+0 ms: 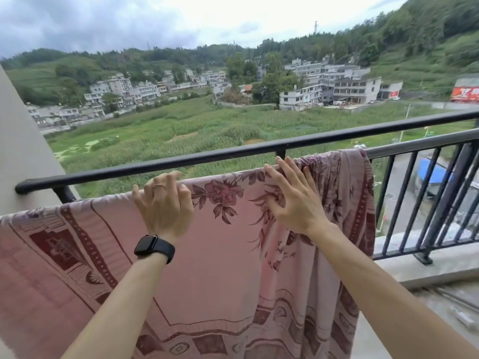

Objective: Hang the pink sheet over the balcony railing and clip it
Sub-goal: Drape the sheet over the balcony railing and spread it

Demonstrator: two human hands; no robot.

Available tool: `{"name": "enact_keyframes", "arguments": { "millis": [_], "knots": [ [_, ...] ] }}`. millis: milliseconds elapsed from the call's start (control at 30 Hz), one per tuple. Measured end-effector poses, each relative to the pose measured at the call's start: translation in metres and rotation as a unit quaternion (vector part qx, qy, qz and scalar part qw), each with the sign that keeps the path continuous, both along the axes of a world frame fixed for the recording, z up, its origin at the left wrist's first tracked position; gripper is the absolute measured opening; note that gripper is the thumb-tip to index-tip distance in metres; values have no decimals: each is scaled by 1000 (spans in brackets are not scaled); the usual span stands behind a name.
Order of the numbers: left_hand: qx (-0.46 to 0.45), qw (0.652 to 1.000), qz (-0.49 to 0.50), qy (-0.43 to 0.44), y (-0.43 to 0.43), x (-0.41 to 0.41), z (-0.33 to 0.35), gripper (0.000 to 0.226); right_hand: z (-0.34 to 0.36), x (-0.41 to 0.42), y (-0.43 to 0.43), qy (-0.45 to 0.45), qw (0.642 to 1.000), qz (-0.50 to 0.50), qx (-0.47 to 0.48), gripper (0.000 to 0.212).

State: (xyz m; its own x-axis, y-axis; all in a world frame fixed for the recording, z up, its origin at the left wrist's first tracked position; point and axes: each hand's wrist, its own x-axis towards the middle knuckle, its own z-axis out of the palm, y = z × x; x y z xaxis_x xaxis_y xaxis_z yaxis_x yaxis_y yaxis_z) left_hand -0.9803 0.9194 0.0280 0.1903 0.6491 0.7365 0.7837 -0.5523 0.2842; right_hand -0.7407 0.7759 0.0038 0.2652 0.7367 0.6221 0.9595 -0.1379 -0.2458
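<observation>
The pink sheet (212,255) was found draped over the balcony railing (233,151). It hung from the lower grey rail just beneath the black top handrail, and its patterned face fell toward the person on the balcony side. The sheet covered the railing from the wall (20,151) at the left edge of view to roughly two-thirds of the way across. Its right edge was gathered in loose folds at the rail, and the bare balusters (414,198) stood exposed beyond it.

The left hand (163,206) was at the top fold of the sheet. Its fingers were curled over the fabric where it crossed the rail and were holding it. A black watch (153,247) was worn on that wrist and a thin ring (157,186) on one finger.

The right hand (293,198) lay to the right of the left hand, near but apart from it. Its fingers were straight and spread wide, resting flat against the sheet, with the fingertips at the rail line. It gripped nothing.

Beyond the railing were green fields (181,125), a group of pale multi-storey buildings (337,86) and wooded hills under an overcast sky. A blue canopy (432,172) was visible through the balusters at lower right. The concrete ledge (427,270) at the foot of the railing was in view on the right.
</observation>
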Motion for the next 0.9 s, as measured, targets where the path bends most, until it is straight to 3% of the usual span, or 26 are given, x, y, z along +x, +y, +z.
{"name": "enact_keyframes", "arguments": {
  "millis": [133,233,367,567,700,767,900],
  "knots": [
    [52,993,-100,48,-36,67,22,45,5,36,-26,46,989,-88,112,52],
    [33,986,-119,111,-56,125,22,46,6,71,-29,35,984,-158,79,53],
    [40,984,-72,157,-54,155,2,38,12,82,-14,-40,993,-110,34,45],
    [148,978,-40,138,-41,159,-7,43,11,172,-45,-88,981,-162,60,48],
    [186,977,-15,105,-38,165,-9,39,13,259,-84,-17,973,-219,63,49],
    [172,982,2,76,-41,171,-8,38,19,281,-90,3,972,-230,56,46],
    [57,996,64,-36,-71,215,18,37,23,281,-85,6,973,-223,67,49]
  ]
}}
